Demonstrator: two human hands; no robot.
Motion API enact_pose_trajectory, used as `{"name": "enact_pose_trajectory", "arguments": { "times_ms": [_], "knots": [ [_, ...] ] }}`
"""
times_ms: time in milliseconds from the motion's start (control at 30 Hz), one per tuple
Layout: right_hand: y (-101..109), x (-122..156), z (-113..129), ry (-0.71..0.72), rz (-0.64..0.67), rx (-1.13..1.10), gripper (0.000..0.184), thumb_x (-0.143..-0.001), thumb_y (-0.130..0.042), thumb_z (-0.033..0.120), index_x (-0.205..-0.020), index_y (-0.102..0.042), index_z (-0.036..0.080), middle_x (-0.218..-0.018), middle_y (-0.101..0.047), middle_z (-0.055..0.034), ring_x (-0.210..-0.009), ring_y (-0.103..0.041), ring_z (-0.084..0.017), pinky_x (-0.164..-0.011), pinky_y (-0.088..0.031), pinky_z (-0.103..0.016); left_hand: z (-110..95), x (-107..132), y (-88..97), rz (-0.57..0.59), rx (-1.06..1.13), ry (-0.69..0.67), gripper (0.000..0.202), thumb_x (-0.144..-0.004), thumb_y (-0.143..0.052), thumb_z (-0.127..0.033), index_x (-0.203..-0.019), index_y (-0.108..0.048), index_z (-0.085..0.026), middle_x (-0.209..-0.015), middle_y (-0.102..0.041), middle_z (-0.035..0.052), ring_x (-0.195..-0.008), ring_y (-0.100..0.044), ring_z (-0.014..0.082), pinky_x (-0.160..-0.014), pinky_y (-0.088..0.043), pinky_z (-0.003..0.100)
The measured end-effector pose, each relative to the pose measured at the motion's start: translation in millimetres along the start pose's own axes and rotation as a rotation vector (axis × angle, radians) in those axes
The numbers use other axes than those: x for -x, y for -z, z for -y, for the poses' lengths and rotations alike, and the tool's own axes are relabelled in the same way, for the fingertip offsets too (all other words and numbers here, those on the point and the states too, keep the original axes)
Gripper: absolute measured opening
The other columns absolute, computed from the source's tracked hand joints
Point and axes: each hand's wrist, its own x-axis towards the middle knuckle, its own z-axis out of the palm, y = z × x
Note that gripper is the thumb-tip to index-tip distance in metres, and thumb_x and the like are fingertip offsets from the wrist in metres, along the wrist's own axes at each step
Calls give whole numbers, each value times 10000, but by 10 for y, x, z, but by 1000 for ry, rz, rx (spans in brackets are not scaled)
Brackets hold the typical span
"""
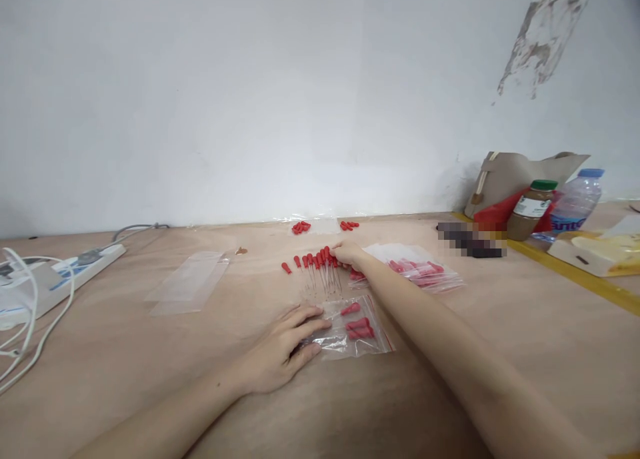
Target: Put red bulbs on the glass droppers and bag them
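My left hand (283, 349) lies flat on the wooden table (125, 352), fingers stretched out and pressing the edge of a small clear zip bag (353, 332) that holds a few red-bulbed droppers. My right hand (349, 252) reaches further out, its fingers curled at the right end of a row of several red-bulbed glass droppers (315, 264). Whether it grips one is hidden by the fingers. A pile of filled bags (423, 272) lies just right of that hand.
Empty clear bags (190, 282) lie to the left. More red droppers (301, 227) sit by the wall. A white power strip (60, 279) with cables is at far left. A jar (533, 209), a water bottle (575, 202) and a beige bag (515, 172) stand at right.
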Motion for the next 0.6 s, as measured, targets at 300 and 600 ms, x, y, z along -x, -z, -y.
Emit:
{"name": "enact_pose_trajectory", "arguments": {
  "times_ms": [300, 600],
  "knots": [
    [110, -12, 50, -31, -31, -262, 136, -752, -489, 164, -619, -468, 142, -428, -438, 30, -321, -333, -48, -310, -233, -163, 12, -3, -23, -30, 29, -8, 360, -885, -398, -284, -1243, -437, -269, -1286, -417, 48, -1177, -379, 216, -988, -332, 395],
    [616, 803, -427, 276, -439, -631, 208, -777, -479, 313, -919, -377, 201, -638, -540, 45, -441, -477, -61, -400, -432, -172, 11, -7, -12, -12, 22, -6, 361, -892, -380, -291, -1250, -424, -283, -1293, -406, 40, -1186, -373, 205, -993, -330, 385]
  ]
}}
